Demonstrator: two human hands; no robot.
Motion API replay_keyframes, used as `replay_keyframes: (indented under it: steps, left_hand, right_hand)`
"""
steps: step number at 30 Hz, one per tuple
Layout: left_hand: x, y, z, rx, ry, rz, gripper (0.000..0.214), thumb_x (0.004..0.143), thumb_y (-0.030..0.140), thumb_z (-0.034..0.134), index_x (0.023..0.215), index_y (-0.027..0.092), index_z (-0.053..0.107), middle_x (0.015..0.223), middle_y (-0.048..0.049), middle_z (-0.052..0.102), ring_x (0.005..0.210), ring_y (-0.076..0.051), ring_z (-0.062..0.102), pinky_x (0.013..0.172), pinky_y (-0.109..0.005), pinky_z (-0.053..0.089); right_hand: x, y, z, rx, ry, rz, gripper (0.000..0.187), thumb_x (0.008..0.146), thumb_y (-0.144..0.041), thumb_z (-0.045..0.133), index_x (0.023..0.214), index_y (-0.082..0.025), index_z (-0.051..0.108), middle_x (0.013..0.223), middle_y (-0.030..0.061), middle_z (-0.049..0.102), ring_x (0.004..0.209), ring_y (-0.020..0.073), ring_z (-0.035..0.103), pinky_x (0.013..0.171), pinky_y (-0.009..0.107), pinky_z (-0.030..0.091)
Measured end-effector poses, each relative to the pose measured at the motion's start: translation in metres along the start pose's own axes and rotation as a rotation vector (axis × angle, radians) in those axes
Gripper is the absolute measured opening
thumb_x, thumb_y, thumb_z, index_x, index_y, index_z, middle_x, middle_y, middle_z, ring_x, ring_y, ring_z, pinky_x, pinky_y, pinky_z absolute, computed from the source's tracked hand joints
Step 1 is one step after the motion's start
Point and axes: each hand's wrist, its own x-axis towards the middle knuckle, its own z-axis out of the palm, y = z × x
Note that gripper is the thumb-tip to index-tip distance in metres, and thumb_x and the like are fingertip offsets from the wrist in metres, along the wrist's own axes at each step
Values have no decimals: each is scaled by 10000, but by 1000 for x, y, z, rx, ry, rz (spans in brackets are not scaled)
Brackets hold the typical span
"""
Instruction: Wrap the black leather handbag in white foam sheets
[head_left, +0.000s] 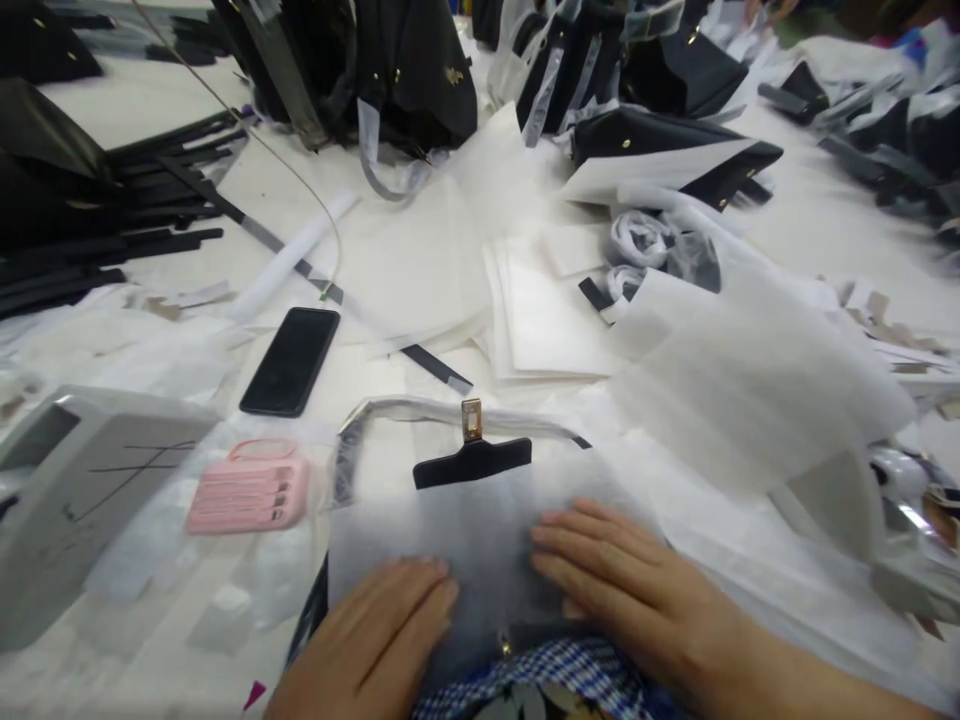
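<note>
A black handbag (472, 465) lies in front of me, mostly covered by a sheet of white tissue paper (480, 520). Its black tab with a gold clasp (471, 420) sticks out above the sheet, and a plastic-wrapped handle arches over it. My left hand (375, 640) lies flat on the lower left of the tissue, fingers together and stretched out. My right hand (607, 580) rests flat on the tissue to the right, fingers extended toward the left. Neither hand holds anything.
A black phone (291, 360) and a pink comb-like item (247, 492) lie at left, beside a grey box (82, 500). A stack of white sheets (547, 320) sits in the middle. Loose tissue (750, 380) is at right. Black bags (420, 70) and straps crowd the far side.
</note>
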Motion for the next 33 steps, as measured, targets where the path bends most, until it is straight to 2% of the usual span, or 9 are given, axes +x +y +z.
replay_keyframes:
  steps: [6, 11, 13, 16, 18, 20, 24, 28, 33]
  left_hand:
    - [31, -11, 18, 200, -30, 48, 362, 992, 385, 489, 1186, 117, 636, 1103, -85, 731, 1023, -220, 668, 1046, -411, 455]
    - [35, 0, 1, 122, -27, -68, 326, 1005, 375, 469, 1130, 123, 634, 1015, -77, 707, 986, -233, 635, 1038, -427, 410]
    - [38, 2, -10, 20, -14, -101, 301, 1014, 372, 445, 1082, 147, 633, 980, -65, 692, 966, -222, 621, 977, -382, 433]
    - [40, 2, -21, -141, -71, -136, 233, 1016, 355, 452, 1027, 194, 618, 928, -33, 671, 873, -185, 609, 808, -307, 468]
    - [39, 1, -23, -176, -95, -127, 198, 1015, 326, 457, 1006, 204, 613, 887, -19, 664, 803, -172, 599, 729, -292, 463]
    - [38, 0, -21, -148, -76, -105, 194, 1016, 303, 452, 1006, 199, 616, 842, -13, 663, 755, -177, 597, 692, -304, 455]
    - [37, -1, -10, -34, -26, -106, 249, 1025, 315, 421, 1071, 179, 625, 835, -21, 690, 733, -191, 626, 673, -326, 455]
    - [35, -5, 7, 68, -20, -150, 310, 1030, 365, 410, 1149, 182, 629, 946, -34, 731, 760, -179, 666, 683, -315, 484]
    - [32, -10, 23, 168, -68, -119, 329, 1019, 330, 442, 1273, 188, 595, 1236, -62, 688, 850, -196, 690, 687, -332, 519]
  right_hand:
    - [17, 5, 24, -217, 54, 81, 415, 1017, -388, 478, 1305, -112, 592, 1197, 116, 697, 1134, 270, 635, 1076, 532, 464]
    - [26, 1, 11, -188, 19, 151, 350, 1042, -384, 397, 1132, -154, 646, 1024, 82, 690, 1005, 236, 636, 1158, 574, 299]
    - [30, -1, 1, -140, 14, 132, 297, 1039, -341, 409, 1077, -158, 639, 990, 80, 669, 960, 228, 622, 1139, 558, 312]
    - [33, -2, -15, -78, -16, 66, 238, 1027, -286, 431, 1000, -150, 624, 888, 77, 627, 835, 212, 579, 875, 411, 484]
    - [34, 0, -23, -75, -56, 15, 242, 1028, -269, 425, 933, -154, 616, 803, 60, 592, 727, 193, 529, 672, 330, 450]
    - [34, 3, -25, -84, -107, -17, 266, 1033, -262, 413, 887, -161, 611, 757, 47, 575, 667, 179, 499, 610, 315, 399]
    - [39, 10, -15, -65, -228, 51, 214, 1016, -220, 429, 1086, -166, 623, 766, 29, 621, 657, 166, 566, 598, 302, 396]
    - [48, 16, 2, -130, -292, 154, 472, 985, -224, 480, 1452, -235, 413, 984, 38, 674, 674, 167, 640, 545, 293, 410]
    - [50, 19, 14, -249, -302, 169, 573, 975, -238, 503, 1516, -307, 326, 1231, 58, 612, 696, 160, 654, 544, 289, 449]
